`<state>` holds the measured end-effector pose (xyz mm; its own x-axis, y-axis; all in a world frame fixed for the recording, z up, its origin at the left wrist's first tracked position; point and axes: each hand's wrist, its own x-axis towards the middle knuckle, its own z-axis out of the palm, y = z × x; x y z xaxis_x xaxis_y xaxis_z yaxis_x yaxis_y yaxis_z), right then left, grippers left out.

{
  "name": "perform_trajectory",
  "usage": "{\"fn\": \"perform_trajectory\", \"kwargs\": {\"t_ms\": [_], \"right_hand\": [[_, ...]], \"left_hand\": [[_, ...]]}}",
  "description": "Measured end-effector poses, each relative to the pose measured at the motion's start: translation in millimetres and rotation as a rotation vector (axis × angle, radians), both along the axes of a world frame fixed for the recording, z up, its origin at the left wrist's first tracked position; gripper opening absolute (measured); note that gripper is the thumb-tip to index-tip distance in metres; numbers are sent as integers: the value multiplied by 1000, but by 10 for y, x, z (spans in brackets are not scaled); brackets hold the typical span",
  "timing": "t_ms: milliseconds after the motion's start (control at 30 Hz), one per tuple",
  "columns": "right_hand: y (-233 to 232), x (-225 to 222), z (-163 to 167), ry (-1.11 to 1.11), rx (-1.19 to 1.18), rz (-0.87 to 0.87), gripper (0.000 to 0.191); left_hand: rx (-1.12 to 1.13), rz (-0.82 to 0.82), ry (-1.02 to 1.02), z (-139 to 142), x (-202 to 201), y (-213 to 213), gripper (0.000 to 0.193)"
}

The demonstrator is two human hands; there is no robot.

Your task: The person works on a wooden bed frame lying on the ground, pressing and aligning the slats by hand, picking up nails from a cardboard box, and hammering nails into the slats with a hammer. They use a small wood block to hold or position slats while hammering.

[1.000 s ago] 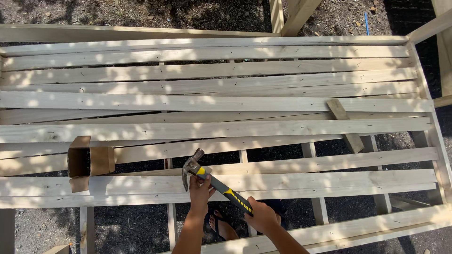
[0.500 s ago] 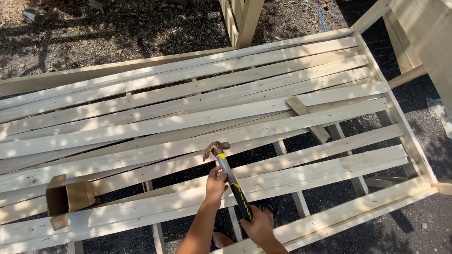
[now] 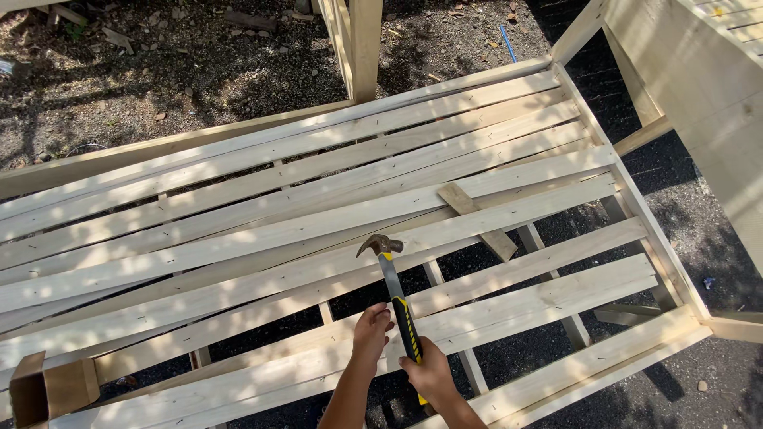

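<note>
My right hand (image 3: 429, 372) grips the black and yellow handle of a claw hammer (image 3: 391, 278), whose metal head is raised above the pale slats of a wooden frame (image 3: 238, 230). My left hand (image 3: 372, 330) rests just left of the handle on a near slat (image 3: 509, 306), fingers pinched together; whether it holds a nail is too small to tell. Both forearms come in from the bottom edge.
A short loose piece of wood (image 3: 477, 221) lies across the slats to the right of the hammer. An open cardboard box (image 3: 48, 389) sits at the lower left. Wooden posts (image 3: 362, 44) stand beyond the frame on bare ground. Another wooden structure (image 3: 707, 87) rises at the right.
The view has swung left and tilted, so the frame now runs diagonally. The hammer has been lifted from lying low and slanted to standing nearly upright, head raised over the slats.
</note>
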<state>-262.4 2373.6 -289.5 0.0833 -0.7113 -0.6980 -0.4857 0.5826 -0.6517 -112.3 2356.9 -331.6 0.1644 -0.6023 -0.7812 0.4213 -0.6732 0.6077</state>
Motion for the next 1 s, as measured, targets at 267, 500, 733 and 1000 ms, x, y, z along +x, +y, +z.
{"fn": "perform_trajectory", "kwargs": {"t_ms": [267, 500, 733, 1000], "right_hand": [[-789, -234, -161, 131, -141, 189, 36], [-1540, 91, -9, -13, -232, 173, 34], [-2403, 682, 249, 295, -451, 569, 45], [-3207, 925, 232, 513, -617, 1098, 73]], "left_hand": [[-16, -97, 122, -124, -685, -561, 35], [-106, 83, 266, -101, -464, -1216, 30], [19, -4, 8, 166, 150, -1714, 40], [-301, 161, -111, -47, 504, -1754, 44]]}}
